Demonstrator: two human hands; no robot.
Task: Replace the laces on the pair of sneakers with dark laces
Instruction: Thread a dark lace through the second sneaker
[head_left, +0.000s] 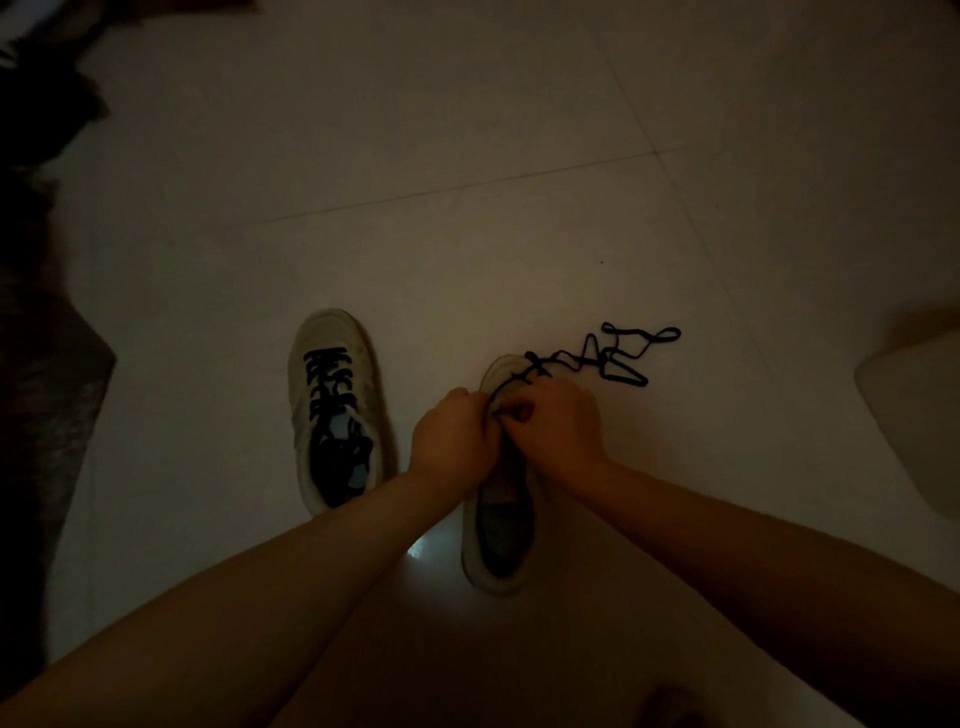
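Two pale sneakers stand on the tiled floor in dim light. The left sneaker (335, 405) has a dark lace threaded through its eyelets, its ends lying loose in the opening. Over the right sneaker (501, 530), my left hand (452, 436) grips the shoe's left side near the eyelets. My right hand (553, 421) pinches the dark lace (618, 356) at the front eyelets. The lace's free length lies tangled on the floor beyond the toe. Both hands hide the eyelet area.
Pale floor tiles (467, 208) stretch ahead. A dark, patterned mass (41, 364) runs along the left edge. A pale, blurred object (914, 415) juts in at the right edge. A small bright reflection (418, 551) lies between my forearms.
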